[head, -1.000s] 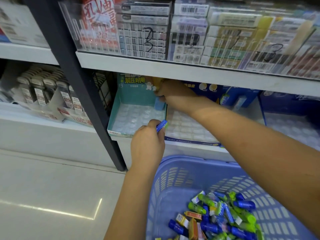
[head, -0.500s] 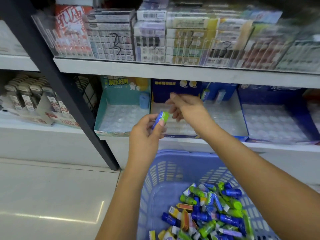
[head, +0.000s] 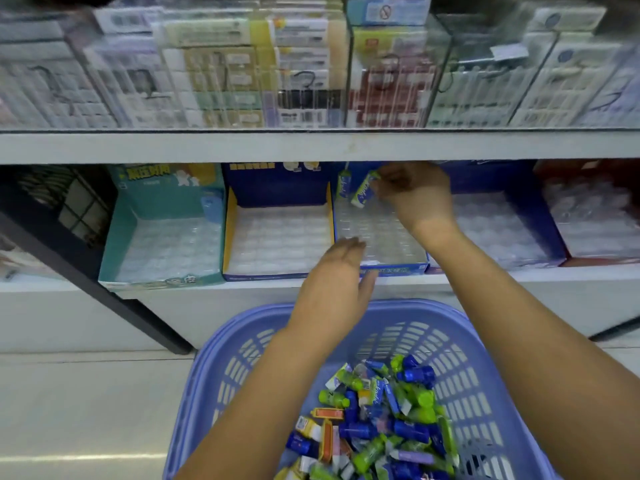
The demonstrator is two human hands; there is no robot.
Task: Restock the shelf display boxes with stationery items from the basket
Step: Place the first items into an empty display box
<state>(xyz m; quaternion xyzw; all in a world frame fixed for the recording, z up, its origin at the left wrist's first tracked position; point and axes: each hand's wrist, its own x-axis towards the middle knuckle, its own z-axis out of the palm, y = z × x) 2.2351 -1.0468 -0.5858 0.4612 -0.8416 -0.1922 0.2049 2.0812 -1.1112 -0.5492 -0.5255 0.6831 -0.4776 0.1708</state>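
My right hand pinches a small blue, white and green glue tube at the back of a blue display box, beside another tube standing upright there. My left hand hovers with straight fingers and holds nothing, over the front edge of the boxes and above the basket. The lilac plastic basket below holds a heap of blue, green and orange stationery items. A teal display box and a yellow-lined blue box stand to the left, with clear slotted trays inside.
More blue and red display boxes stand to the right on the same shelf. The white upper shelf carries clear bins of packaged goods. A black upright post stands at the left, above a pale tiled floor.
The tube passed from my left hand to my right, which carried it to the back of the blue box. My left hand opened and lowered. The view shifted right.
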